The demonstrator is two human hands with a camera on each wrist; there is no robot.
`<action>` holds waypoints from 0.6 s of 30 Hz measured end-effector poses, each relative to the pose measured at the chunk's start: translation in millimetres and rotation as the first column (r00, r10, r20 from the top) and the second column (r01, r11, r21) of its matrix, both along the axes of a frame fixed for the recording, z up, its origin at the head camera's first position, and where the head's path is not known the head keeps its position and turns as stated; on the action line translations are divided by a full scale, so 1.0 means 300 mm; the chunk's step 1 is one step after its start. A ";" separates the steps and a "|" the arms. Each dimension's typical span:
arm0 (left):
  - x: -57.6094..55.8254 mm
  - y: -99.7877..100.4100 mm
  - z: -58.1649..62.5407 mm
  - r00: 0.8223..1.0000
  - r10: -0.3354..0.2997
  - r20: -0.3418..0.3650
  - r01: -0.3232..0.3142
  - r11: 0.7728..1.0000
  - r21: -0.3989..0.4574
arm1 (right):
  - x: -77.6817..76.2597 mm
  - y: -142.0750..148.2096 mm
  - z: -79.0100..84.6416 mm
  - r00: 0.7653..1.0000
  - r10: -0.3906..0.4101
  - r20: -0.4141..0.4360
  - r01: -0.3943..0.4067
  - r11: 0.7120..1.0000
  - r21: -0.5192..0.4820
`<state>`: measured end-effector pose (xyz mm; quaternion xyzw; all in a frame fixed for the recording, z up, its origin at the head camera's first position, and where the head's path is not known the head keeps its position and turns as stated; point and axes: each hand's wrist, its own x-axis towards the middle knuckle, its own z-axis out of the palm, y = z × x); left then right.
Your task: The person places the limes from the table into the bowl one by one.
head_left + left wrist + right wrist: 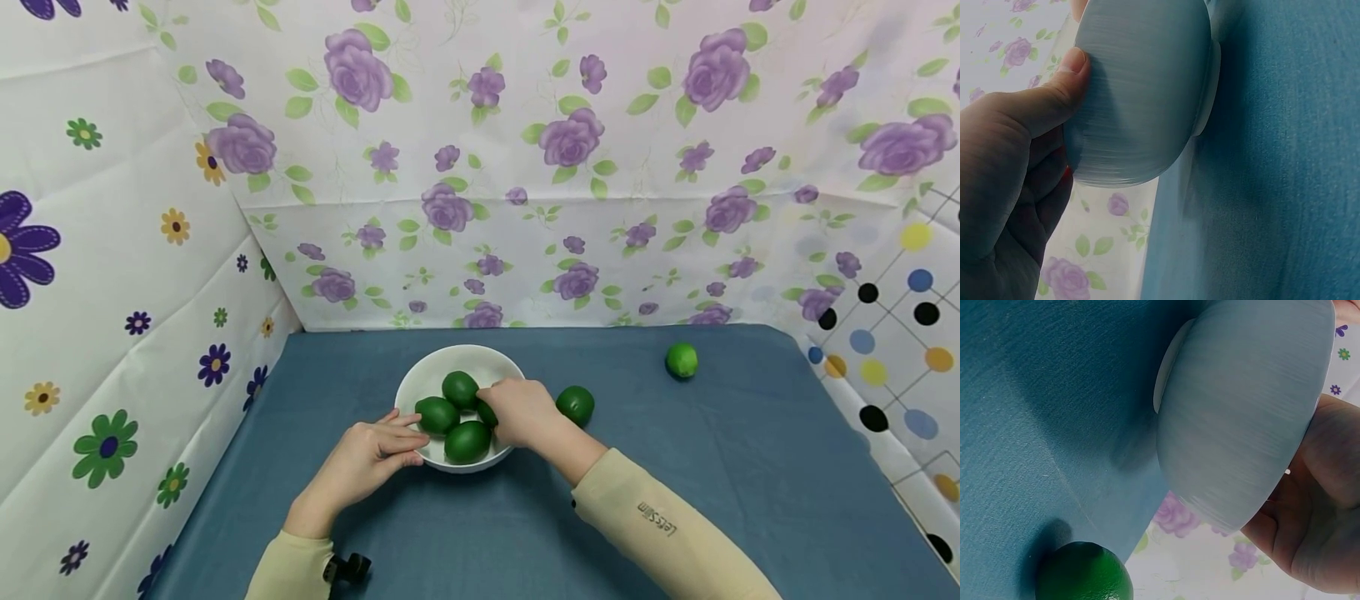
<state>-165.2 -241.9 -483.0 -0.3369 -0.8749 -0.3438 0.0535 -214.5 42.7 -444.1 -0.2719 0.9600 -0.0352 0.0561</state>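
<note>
A white bowl (423, 371) on the blue cloth contains several dark green limes (467, 442). At the bowl's left rim my left hand (367, 457) holds on, its thumb (1072, 65) against the outer wall and its other fingers over the edge. My right hand (519, 410) reaches over the right rim, fingers curled down around a lime (487, 414) inside the bowl, mostly covered by the hand. From the right wrist view, the bowl's outer side (1241, 419) hides the fingertips and that lime.
Just right of the bowl, behind my right wrist, lies another dark green lime (575, 405). A brighter green lime (682, 361) sits farther right near the back edge of the blue cloth (750, 483). Flowered sheets (480, 167) stand behind and at the left.
</note>
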 end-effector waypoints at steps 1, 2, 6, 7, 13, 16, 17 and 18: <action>0.000 0.000 0.001 1.000 0.001 0.002 -0.001 1.000 0.000 | 0.001 0.000 0.002 1.000 -0.005 0.004 0.005 1.000 0.001; 0.000 0.000 0.002 1.000 0.001 0.001 -0.001 1.000 0.001 | 0.001 0.000 0.003 1.000 -0.008 0.007 0.008 1.000 0.001; 0.001 0.001 0.000 1.000 0.002 -0.004 -0.002 1.000 0.003 | 0.005 0.001 0.003 1.000 -0.018 0.013 0.018 1.000 -0.005; 0.000 0.001 -0.001 1.000 0.002 0.000 -0.002 1.000 0.003 | 0.005 0.001 0.003 1.000 -0.019 0.014 0.019 1.000 -0.008; -0.001 0.003 0.004 1.000 0.002 0.012 -0.001 1.000 -0.008 | 0.010 0.003 0.007 1.000 -0.020 0.018 0.021 1.000 -0.019; -0.001 0.004 0.005 1.000 0.002 0.015 -0.002 1.000 -0.014 | 0.013 0.003 0.009 0.999 -0.023 0.024 0.023 1.000 -0.021; -0.001 0.004 0.005 1.000 0.003 0.014 -0.003 1.000 -0.016 | 0.013 0.003 0.009 0.999 -0.024 0.025 0.024 1.000 -0.021; -0.001 0.004 0.005 1.000 0.003 0.011 -0.003 1.000 -0.017 | 0.013 0.003 0.008 0.999 -0.023 0.026 0.024 0.999 -0.023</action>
